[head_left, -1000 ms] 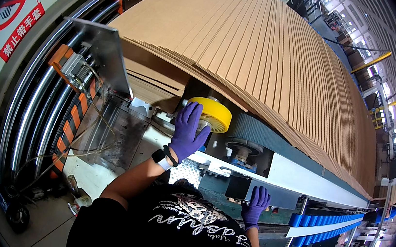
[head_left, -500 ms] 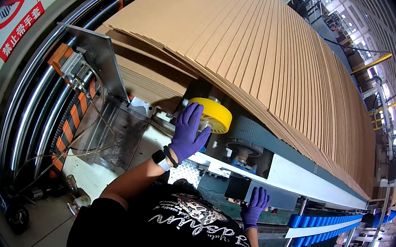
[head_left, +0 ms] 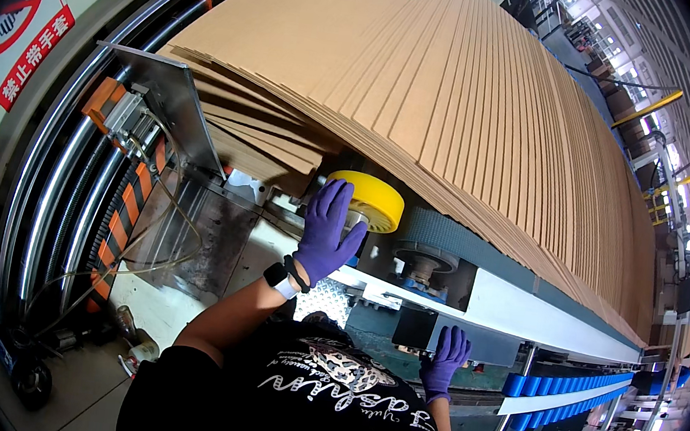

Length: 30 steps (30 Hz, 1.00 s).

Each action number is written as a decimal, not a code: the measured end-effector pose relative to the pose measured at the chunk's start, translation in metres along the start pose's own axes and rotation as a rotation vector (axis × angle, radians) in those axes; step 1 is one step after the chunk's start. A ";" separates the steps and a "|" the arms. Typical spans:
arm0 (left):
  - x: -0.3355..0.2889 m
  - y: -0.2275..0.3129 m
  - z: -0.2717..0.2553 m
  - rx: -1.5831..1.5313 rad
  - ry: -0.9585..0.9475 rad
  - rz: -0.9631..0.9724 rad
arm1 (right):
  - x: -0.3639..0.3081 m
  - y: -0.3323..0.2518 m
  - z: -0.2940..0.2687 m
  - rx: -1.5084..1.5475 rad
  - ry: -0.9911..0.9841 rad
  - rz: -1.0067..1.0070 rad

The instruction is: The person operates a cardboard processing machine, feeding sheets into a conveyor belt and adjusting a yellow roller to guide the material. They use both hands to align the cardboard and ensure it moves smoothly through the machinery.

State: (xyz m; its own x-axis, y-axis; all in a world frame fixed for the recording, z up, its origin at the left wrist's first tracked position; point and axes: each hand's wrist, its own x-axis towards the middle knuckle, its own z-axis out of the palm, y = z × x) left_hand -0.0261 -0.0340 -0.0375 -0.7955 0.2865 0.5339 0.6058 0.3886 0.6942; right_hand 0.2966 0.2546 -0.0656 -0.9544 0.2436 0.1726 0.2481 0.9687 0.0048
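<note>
My left hand (head_left: 328,229), in a purple glove, lies against the near side of a yellow wheel (head_left: 382,201). Its fingers are stretched out along the wheel and the thumb is held apart. My right hand (head_left: 445,361), also gloved in purple, rests with extended fingers on the near face of a dark grey box (head_left: 490,346) below the white side rail (head_left: 550,320). Beyond both hands, overlapping brown cardboard sheets (head_left: 460,101) run along a belt conveyor. More cardboard sheets (head_left: 256,139) sit lower, beside the wheel and under the fanned ones.
An upright metal plate (head_left: 168,85) stands left of the cardboard. Shiny rollers (head_left: 50,190) and an orange-black striped strip (head_left: 116,241) lie further left, with loose hoses nearby. A dark green belt (head_left: 445,231) turns beside the wheel. Blue rollers (head_left: 567,392) line the right. Another person (head_left: 689,374) is far right.
The fanned cardboard has shifted slightly, and the lower sheets beside the wheel now sit higher and spread apart, one edge reaching nearer the wheel. Both my hands have stayed in place.
</note>
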 end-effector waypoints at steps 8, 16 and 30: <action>0.001 0.001 0.000 0.004 0.022 0.026 | -0.001 0.001 -0.001 0.018 -0.004 0.002; 0.001 -0.001 0.001 0.006 0.027 0.031 | 0.000 0.002 -0.002 0.023 -0.036 -0.001; 0.000 0.000 0.001 0.017 0.045 0.036 | 0.000 0.004 0.001 0.031 -0.033 -0.008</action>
State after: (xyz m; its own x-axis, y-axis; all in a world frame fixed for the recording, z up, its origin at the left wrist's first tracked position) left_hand -0.0264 -0.0333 -0.0377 -0.7716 0.2611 0.5801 0.6338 0.3938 0.6657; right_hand 0.2971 0.2584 -0.0663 -0.9613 0.2371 0.1403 0.2360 0.9714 -0.0244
